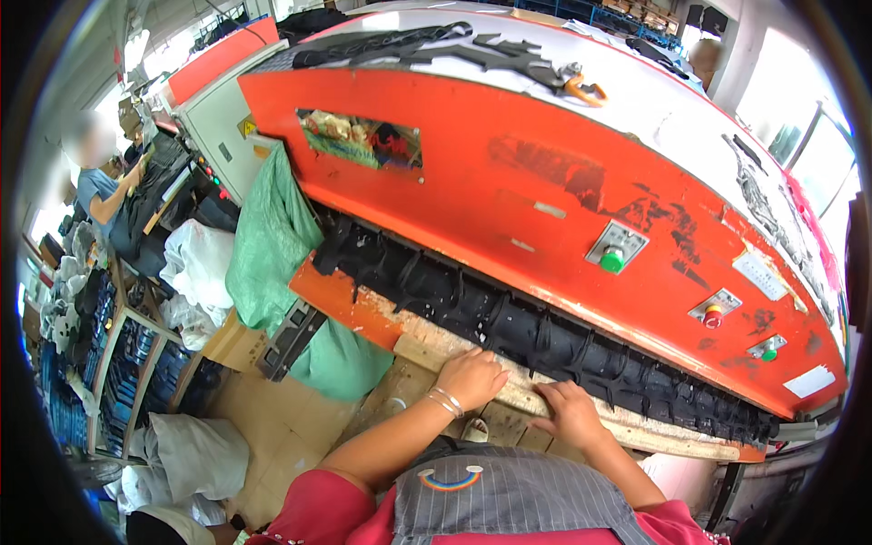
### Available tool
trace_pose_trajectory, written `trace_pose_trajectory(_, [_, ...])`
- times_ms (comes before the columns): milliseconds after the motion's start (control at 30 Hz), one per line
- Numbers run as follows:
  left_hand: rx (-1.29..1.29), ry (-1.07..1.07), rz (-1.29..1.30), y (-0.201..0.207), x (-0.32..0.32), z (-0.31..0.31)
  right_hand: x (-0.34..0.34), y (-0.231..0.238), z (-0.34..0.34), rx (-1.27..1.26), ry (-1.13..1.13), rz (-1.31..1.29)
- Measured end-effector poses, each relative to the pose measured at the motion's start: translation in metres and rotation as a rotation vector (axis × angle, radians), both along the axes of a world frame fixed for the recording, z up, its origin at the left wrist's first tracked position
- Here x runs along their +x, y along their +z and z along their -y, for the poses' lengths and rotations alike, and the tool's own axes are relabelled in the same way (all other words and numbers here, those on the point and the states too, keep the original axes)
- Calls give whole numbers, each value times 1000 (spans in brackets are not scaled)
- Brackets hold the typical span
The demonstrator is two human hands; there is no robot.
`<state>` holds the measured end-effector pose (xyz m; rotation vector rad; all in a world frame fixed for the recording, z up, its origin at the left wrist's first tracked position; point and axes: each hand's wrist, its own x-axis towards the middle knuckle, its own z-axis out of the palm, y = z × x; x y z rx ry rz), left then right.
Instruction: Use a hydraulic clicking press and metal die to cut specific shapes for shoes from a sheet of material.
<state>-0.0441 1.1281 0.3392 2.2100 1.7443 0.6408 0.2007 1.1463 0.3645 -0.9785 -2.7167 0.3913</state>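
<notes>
I rest my left hand (470, 375) and right hand (570, 413) flat, gripping nothing, on the wooden board (427, 350) under the black material (545, 336); board seems stiff, heavy, best lifted by its near edge.

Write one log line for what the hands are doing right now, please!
left hand: flat on wooden board | right hand: flat on same board | black roller: just beyond fingers | machine: orange press

Worn wooden board (436, 350), black material strip (545, 341) on it, 2 hands resting
</notes>
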Motion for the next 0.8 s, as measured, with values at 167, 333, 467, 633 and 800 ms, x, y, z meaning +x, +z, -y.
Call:
trace_pose_trajectory(167, [126,81,26,-9,4,2,-34,-5,13,86,-213,37])
trace_pose_trajectory(333, [58,30,64,-13,-5,-1,-43,3,13,24,-222,128])
trace_pose_trajectory(467, [-147,-103,173,1,-34,-11,-40,28,-21,-292,52,393])
trace_pose_trajectory(633, [164,283,349,3,-134,-48,-168,60,-110,-64,241,83])
trace_pose_trajectory(800, [144,241,149,-30,-203,-86,-310,11,-214,362,387,153])
